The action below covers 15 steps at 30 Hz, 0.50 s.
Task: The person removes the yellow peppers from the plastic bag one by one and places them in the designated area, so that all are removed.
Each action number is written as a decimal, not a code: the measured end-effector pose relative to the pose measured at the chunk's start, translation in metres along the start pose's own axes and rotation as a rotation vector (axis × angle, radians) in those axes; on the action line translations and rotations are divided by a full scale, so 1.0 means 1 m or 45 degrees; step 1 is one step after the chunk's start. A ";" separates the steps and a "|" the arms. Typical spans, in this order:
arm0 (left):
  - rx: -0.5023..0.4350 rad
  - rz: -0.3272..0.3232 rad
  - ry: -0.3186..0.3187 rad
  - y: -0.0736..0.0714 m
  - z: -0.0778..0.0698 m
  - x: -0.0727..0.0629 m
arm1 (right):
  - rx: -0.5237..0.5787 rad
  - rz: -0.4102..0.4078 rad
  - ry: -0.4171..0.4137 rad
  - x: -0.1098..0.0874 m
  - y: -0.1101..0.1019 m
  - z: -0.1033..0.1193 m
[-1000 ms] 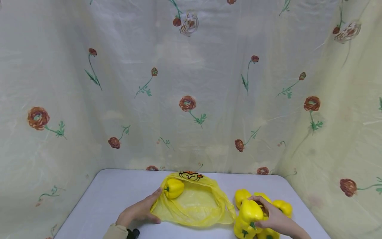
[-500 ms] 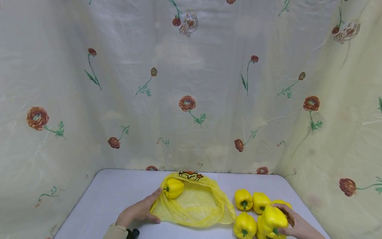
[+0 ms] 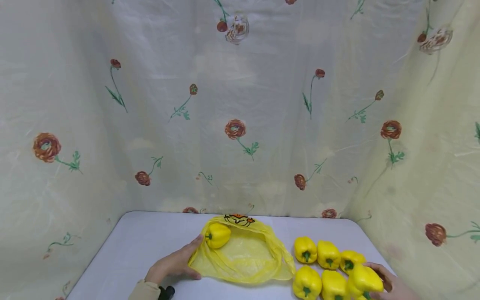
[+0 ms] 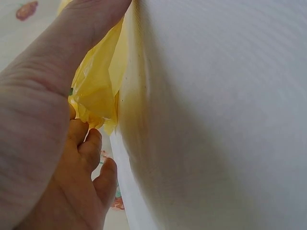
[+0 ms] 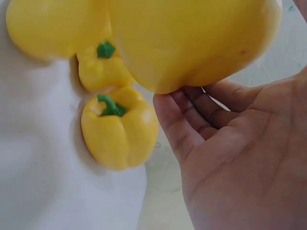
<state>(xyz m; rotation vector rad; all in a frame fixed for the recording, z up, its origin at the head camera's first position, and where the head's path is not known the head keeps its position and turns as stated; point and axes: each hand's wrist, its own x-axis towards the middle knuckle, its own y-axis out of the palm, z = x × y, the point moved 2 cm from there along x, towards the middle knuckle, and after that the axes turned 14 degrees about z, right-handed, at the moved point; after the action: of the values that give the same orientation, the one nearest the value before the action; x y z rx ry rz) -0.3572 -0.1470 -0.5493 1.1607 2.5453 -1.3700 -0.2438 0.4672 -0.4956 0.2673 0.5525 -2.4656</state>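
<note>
My left hand (image 3: 174,262) rests against the left side of a yellow plastic bag (image 3: 250,273) lying open on the table, thumb and fingers spread apart along its edge. In the left wrist view, the fingers (image 4: 91,148) reach behind the crumpled bag film (image 4: 96,96). Inside the bag's left side lies a yellow bell pepper (image 3: 218,236). My right hand (image 3: 393,285) holds another yellow bell pepper (image 3: 363,280) by its right side. In the right wrist view, that pepper (image 5: 201,38) fills the top, with the fingertips under it.
Several yellow bell peppers (image 3: 306,250) stand close together in two rows right of the bag, stems facing me. The white table (image 3: 157,227) is bordered by a flower-printed curtain (image 3: 270,175) behind and at both sides.
My right hand has moved rightward with the held pepper, uncovering the peppers behind it, and now has it at the right end of the front row. The left hand and bag have stayed put.
</note>
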 end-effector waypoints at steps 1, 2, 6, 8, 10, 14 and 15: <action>-0.007 -0.002 0.002 0.000 0.000 0.000 | 0.005 -0.024 0.041 0.000 -0.001 -0.001; -0.009 -0.005 0.003 0.000 0.000 0.000 | 0.002 -0.046 0.085 0.000 -0.002 -0.002; -0.022 -0.018 -0.006 0.000 0.000 0.000 | 0.008 -0.092 0.212 0.003 -0.003 -0.009; -0.018 -0.019 -0.015 0.000 0.000 0.000 | 0.024 -0.116 0.270 0.004 -0.003 -0.014; -0.018 -0.017 -0.021 0.000 0.000 0.000 | 0.060 -0.120 0.277 0.005 -0.004 -0.021; -0.017 -0.014 -0.022 0.001 0.000 0.001 | 0.104 -0.059 0.207 0.004 -0.009 -0.034; -0.019 -0.014 -0.021 0.001 0.000 0.001 | 0.090 -0.038 0.190 0.004 -0.011 -0.037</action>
<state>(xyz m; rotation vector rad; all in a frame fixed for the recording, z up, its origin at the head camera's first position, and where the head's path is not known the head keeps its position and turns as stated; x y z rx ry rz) -0.3574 -0.1459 -0.5501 1.1305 2.5499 -1.3548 -0.2511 0.4897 -0.5263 0.4775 0.5346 -2.5108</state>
